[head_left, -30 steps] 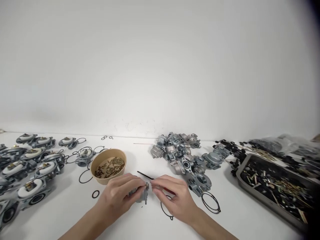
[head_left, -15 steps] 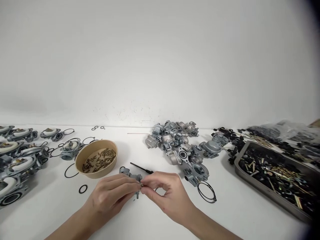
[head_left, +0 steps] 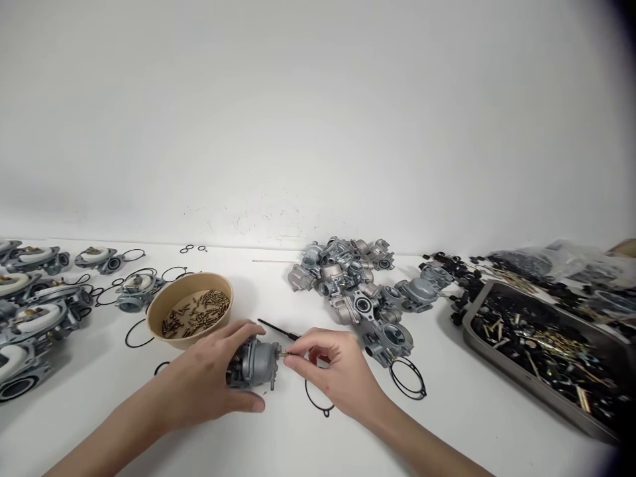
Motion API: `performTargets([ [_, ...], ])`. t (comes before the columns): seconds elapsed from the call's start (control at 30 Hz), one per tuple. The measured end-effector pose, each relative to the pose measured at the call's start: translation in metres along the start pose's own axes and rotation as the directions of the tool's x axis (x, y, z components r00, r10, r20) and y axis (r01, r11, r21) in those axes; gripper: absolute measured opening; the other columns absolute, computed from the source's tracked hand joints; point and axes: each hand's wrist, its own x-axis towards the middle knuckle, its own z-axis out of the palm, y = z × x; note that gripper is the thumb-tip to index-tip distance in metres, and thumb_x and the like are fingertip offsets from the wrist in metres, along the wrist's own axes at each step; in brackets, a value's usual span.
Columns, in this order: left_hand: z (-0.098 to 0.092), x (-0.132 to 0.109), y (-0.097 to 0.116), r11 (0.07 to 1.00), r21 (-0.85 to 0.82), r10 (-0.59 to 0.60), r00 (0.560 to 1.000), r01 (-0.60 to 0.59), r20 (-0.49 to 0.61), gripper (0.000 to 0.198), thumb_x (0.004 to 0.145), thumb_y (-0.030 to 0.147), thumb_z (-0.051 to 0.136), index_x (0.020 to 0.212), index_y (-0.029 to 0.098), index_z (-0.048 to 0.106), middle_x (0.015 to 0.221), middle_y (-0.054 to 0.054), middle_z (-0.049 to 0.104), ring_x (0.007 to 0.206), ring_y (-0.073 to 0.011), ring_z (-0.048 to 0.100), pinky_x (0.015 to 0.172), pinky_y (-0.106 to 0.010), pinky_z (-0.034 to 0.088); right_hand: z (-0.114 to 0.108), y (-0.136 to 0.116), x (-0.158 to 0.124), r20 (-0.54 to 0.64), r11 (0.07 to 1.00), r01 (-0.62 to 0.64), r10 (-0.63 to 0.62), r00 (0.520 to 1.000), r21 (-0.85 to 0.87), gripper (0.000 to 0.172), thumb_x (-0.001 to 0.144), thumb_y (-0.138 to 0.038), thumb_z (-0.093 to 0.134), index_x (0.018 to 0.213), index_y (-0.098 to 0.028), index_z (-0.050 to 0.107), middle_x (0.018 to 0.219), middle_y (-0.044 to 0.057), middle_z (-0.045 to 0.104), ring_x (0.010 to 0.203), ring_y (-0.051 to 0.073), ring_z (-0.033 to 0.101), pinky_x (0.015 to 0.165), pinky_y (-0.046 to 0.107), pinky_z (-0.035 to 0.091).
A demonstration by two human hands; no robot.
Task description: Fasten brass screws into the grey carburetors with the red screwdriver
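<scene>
Between the thumb and fingers of our right hand (head_left: 328,372) we pinch 1 small brass piece (head_left: 283,355), right at the end of a grey carburetor (head_left: 261,363). Whether it sits in a hole there we cannot tell. Our left hand (head_left: 206,376) is spread wide, its fingers over the top of the carburetor and its thumb stretched along the near side, with the carburetor on the white table (head_left: 288,447) between them. How firmly we steady it we cannot tell. A thin black tool (head_left: 279,330) juts out past our right hand, its other end hidden there. Below that hand lies 1 black gasket ring (head_left: 326,413). Just beyond our left hand we have a tan bowl (head_left: 171,338) with brass screws (head_left: 206,311) inside. Farther right are a heap of carburetors (head_left: 342,268), 2 overlapping black rings (head_left: 422,395) and a grey tray (head_left: 534,394) of mixed small parts (head_left: 541,348). At our far left stand carburetors with white floats (head_left: 42,319), and behind everything rises the pale wall (head_left: 318,119)
</scene>
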Motion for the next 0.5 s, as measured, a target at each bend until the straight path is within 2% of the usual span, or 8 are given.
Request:
performTargets([
  [0.07,0.001,0.002,-0.001,0.999,0.012,-0.044,0.995,0.043,0.094,0.067,0.072,0.030,0.087,0.132,0.032,0.057,0.133,-0.004,0.066,0.107,-0.0317,0.071,0.086,-0.044,0.060,0.001,0.001,0.000,0.006,0.999,-0.031,0.031,1.000,0.021,0.010,0.078,-0.027,0.080,0.082,-0.019,0.084,0.075,0.005,0.076,0.063,0.014,0.061,0.059,0.026,0.048],
  [0.13,0.003,0.005,0.001,0.999,0.004,-0.053,0.994,0.053,0.094,0.052,0.075,0.027,0.082,0.122,0.030,0.060,0.122,-0.003,0.069,0.097,-0.0289,0.072,0.082,-0.043,0.059,0.001,0.004,0.000,0.016,0.998,-0.057,0.057,0.998,0.038,0.013,0.078,-0.028,0.079,0.084,-0.018,0.083,0.076,0.006,0.077,0.064,0.015,0.061,0.060,0.027,0.048],
  [0.2,0.008,0.008,0.002,0.999,-0.037,-0.010,0.999,0.012,0.043,0.046,0.076,0.026,0.081,0.117,0.029,0.061,0.117,-0.002,0.069,0.091,-0.0260,0.071,0.078,-0.041,0.058,0.002,0.008,0.000,0.028,0.997,-0.069,0.068,0.997,0.044,0.014,0.079,-0.029,0.078,0.085,-0.017,0.083,0.076,0.006,0.076,0.066,0.017,0.062,0.061,0.029,0.048],
  [0.3,0.021,0.008,0.002,0.991,-0.084,0.102,0.992,-0.108,-0.069,0.052,0.074,0.020,0.081,0.121,0.029,0.060,0.124,-0.004,0.066,0.093,-0.0237,0.071,0.079,-0.038,0.058,0.002,0.012,-0.001,0.037,0.998,-0.063,0.062,0.997,0.027,0.015,0.080,-0.029,0.077,0.086,-0.017,0.082,0.073,0.006,0.075,0.064,0.017,0.060,0.060,0.030,0.047],
  [0.4,0.034,0.006,0.000,0.974,-0.035,0.217,0.963,-0.225,-0.158,0.057,0.078,0.018,0.078,0.130,0.030,0.057,0.133,-0.009,0.063,0.106,-0.0273,0.068,0.086,-0.041,0.059,0.000,0.012,0.000,0.022,0.999,-0.021,0.022,1.000,-0.033,0.012,0.081,-0.028,0.076,0.086,-0.019,0.083,0.073,0.006,0.075,0.064,0.016,0.059,0.060,0.029,0.046],
  [0.5,0.041,0.004,-0.002,0.954,-0.002,0.295,0.938,-0.301,-0.183,0.060,0.080,0.016,0.075,0.134,0.029,0.053,0.137,-0.012,0.060,0.116,-0.0304,0.064,0.092,-0.045,0.058,-0.003,0.009,0.001,0.029,0.995,0.059,-0.057,0.998,-0.084,0.010,0.082,-0.026,0.077,0.085,-0.022,0.086,0.083,0.006,0.078,0.067,0.016,0.060,0.061,0.029,0.045],
])
